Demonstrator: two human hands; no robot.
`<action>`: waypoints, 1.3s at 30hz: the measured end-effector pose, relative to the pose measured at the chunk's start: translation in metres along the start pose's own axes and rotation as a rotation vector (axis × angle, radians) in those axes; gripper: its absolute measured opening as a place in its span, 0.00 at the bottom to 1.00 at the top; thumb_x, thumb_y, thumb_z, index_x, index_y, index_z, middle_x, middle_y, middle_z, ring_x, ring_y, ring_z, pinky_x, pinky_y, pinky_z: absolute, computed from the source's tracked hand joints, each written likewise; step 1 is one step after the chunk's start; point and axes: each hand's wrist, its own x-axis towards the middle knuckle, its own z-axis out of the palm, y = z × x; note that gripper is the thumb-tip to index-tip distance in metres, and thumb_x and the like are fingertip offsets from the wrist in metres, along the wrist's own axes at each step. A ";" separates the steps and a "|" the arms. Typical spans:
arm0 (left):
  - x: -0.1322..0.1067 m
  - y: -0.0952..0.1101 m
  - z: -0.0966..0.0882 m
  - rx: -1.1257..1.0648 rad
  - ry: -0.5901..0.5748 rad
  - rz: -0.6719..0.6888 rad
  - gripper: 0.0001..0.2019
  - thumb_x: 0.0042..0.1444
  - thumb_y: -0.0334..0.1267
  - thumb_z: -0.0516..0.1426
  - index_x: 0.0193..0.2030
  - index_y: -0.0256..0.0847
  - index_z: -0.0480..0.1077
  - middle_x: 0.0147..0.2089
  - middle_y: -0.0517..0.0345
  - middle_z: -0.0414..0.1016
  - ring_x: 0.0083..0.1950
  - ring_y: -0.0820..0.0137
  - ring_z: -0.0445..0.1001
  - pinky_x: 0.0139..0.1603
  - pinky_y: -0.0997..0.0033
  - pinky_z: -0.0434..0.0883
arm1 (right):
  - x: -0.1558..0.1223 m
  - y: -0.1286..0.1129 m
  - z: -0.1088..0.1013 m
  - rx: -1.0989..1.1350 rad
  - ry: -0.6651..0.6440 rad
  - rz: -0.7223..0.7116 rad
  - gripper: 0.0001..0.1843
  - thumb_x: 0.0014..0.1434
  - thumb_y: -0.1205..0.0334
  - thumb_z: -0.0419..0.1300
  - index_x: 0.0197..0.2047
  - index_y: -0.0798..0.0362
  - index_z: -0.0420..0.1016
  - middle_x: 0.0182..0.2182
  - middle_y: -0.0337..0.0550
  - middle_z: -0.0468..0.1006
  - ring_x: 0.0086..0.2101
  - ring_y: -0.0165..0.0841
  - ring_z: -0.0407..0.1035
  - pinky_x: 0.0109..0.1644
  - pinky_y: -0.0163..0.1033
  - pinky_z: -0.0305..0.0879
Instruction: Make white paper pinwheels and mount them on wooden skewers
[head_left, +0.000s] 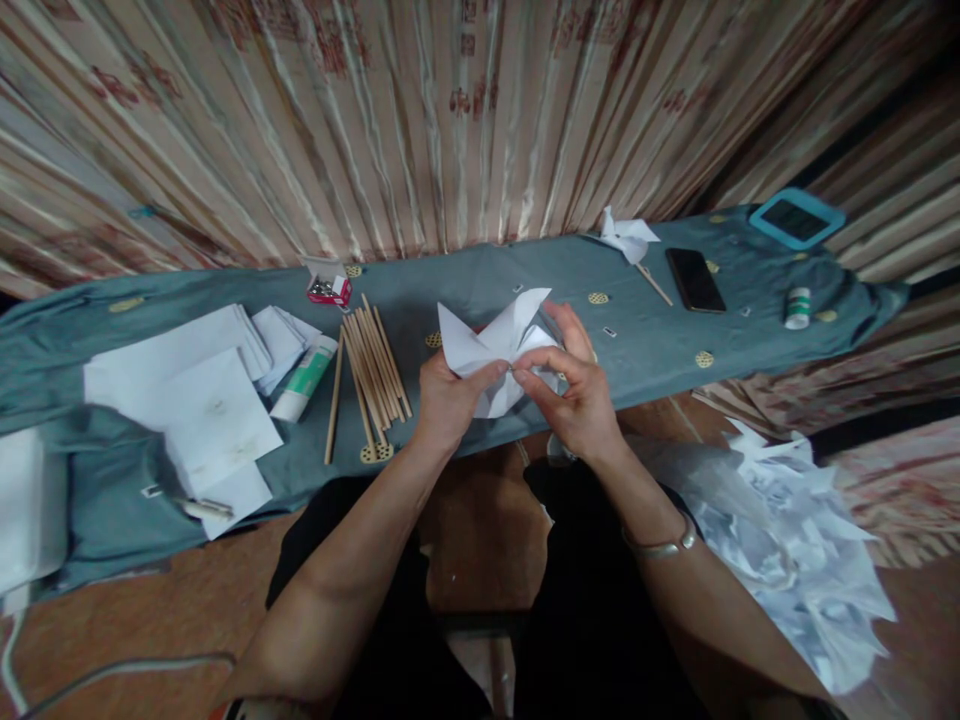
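Note:
A folded white paper pinwheel [491,335] is held over the front edge of the blue-grey cloth-covered table [525,270]. My left hand [448,395] pinches its lower left part, with the thumb pressed to the middle of the paper. My right hand [574,385] grips it from the right, fingers curled and thumb meeting the left thumb at the centre. A bundle of several thin wooden sticks [371,370] lies just left of my hands.
White paper sheets [191,385] and a glue tube [304,380] lie at the left, a small red box of pins [330,290] behind. A finished paper pinwheel on a stick [628,238], black phone [694,279], small bottle [797,307] and teal-framed tablet [796,217] lie right. Paper scraps [795,560] pile on the floor.

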 end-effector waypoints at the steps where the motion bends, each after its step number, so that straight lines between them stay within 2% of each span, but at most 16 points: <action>1: 0.000 0.000 0.000 0.003 -0.002 0.001 0.14 0.35 0.36 0.69 0.31 0.37 0.76 0.31 0.59 0.79 0.32 0.70 0.75 0.36 0.70 0.71 | 0.000 0.000 0.000 0.002 -0.001 0.002 0.06 0.60 0.57 0.59 0.34 0.48 0.76 0.67 0.37 0.58 0.69 0.46 0.43 0.69 0.62 0.44; 10: 0.000 0.001 -0.002 0.003 -0.037 0.005 0.16 0.36 0.35 0.69 0.36 0.37 0.77 0.33 0.59 0.80 0.33 0.69 0.75 0.36 0.71 0.71 | 0.000 0.003 0.000 0.037 -0.030 0.031 0.07 0.60 0.56 0.60 0.35 0.49 0.75 0.67 0.40 0.59 0.68 0.45 0.44 0.69 0.60 0.44; 20: -0.002 0.003 -0.002 -0.008 -0.084 -0.025 0.23 0.36 0.38 0.70 0.43 0.37 0.77 0.32 0.59 0.79 0.31 0.71 0.74 0.33 0.73 0.70 | 0.000 0.008 0.001 0.164 -0.063 0.137 0.08 0.59 0.55 0.61 0.34 0.50 0.77 0.64 0.45 0.63 0.67 0.45 0.50 0.69 0.56 0.46; 27: -0.001 0.000 -0.003 -0.001 -0.091 -0.041 0.23 0.33 0.40 0.71 0.38 0.35 0.76 0.32 0.59 0.79 0.31 0.71 0.74 0.32 0.74 0.70 | 0.001 0.008 0.003 0.295 -0.051 0.190 0.07 0.54 0.54 0.64 0.32 0.49 0.77 0.63 0.44 0.66 0.66 0.43 0.52 0.69 0.54 0.45; 36: -0.002 0.002 -0.002 -0.062 -0.077 -0.079 0.17 0.33 0.37 0.71 0.32 0.35 0.76 0.27 0.62 0.77 0.27 0.75 0.71 0.31 0.75 0.69 | -0.001 0.002 0.005 0.314 0.057 0.208 0.09 0.51 0.56 0.66 0.32 0.51 0.76 0.61 0.49 0.67 0.64 0.43 0.57 0.67 0.52 0.47; 39: -0.001 0.001 -0.002 -0.085 -0.051 -0.098 0.17 0.33 0.38 0.71 0.32 0.35 0.77 0.29 0.60 0.78 0.28 0.74 0.73 0.33 0.74 0.70 | 0.001 0.005 0.004 0.354 0.139 0.250 0.14 0.47 0.54 0.69 0.36 0.51 0.75 0.62 0.49 0.65 0.62 0.43 0.60 0.66 0.52 0.51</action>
